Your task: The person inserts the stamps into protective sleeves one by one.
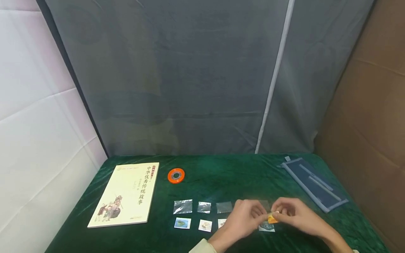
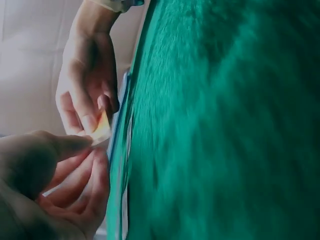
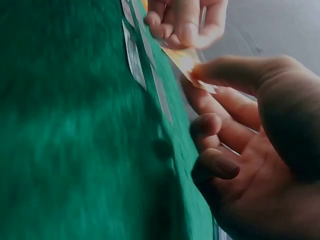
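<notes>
Both hands meet over the right half of the green table, around a small yellow-orange picture card (image 1: 272, 218). My right hand (image 1: 295, 215) pinches the card between thumb and forefinger, as the right wrist view also shows. From the other side, my left hand (image 1: 239, 219) pinches a pale, shiny end of it (image 2: 101, 136) between thumb and fingertips. Just below the hands lies a picture card with a dark, bluish print (image 1: 267, 226). A clear plastic sleeve (image 1: 264, 204) shows behind the fingers, partly hidden.
Left of the hands, clear sleeves (image 1: 182, 207) lie in a row above small picture cards (image 1: 182, 223); the left forearm covers part of the rows. Further back are an orange tape roll (image 1: 175, 175), a cream book (image 1: 126, 193) at left and a blue zip pouch (image 1: 313, 184) at right.
</notes>
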A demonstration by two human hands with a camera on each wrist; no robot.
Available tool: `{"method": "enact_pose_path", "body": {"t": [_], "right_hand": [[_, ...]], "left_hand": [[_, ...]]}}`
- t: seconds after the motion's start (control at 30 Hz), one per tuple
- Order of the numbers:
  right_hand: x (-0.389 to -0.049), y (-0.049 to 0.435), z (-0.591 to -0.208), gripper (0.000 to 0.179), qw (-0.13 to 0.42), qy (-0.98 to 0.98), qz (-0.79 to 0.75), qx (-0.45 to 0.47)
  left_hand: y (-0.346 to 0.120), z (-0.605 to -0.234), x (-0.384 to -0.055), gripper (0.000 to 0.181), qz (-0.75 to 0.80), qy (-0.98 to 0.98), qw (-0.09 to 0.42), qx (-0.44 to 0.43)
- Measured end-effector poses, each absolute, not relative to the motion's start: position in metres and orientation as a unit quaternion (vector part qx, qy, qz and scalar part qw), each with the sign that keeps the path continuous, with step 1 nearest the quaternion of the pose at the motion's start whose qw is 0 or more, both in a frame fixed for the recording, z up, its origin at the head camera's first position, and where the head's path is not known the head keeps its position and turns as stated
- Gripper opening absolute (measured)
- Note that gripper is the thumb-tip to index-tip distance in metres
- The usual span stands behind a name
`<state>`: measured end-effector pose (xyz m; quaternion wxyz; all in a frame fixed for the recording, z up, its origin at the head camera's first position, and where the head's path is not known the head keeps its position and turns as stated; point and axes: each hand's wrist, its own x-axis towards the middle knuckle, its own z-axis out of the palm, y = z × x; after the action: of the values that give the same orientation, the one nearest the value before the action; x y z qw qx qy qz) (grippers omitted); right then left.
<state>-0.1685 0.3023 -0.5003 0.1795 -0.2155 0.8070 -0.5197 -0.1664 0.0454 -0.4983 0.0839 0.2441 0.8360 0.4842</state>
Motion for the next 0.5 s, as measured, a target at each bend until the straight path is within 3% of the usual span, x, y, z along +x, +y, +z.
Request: {"method": "enact_pose_path", "body": {"t": [0.17,0.33,0.5], "right_hand": [[-0.164,0.323,-0.508,0.015,0.19,0.797,-0.526,-0.229],[-0.158,0.335,-0.514,0.011,0.156,0.821,-0.497,-0.234],[-0.153,0.338,-0.517,0.008,0.119,0.847,-0.461,-0.237]], "left_hand": [[0.066,-0.494,-0.164,0.009,0.36,0.893,0.048,0.266],[0.084,-0.495,-0.166,0.012,0.272,0.92,-0.005,0.281],[0.093,-0.497,-0.168,0.014,0.233,0.929,-0.027,0.287]]}}
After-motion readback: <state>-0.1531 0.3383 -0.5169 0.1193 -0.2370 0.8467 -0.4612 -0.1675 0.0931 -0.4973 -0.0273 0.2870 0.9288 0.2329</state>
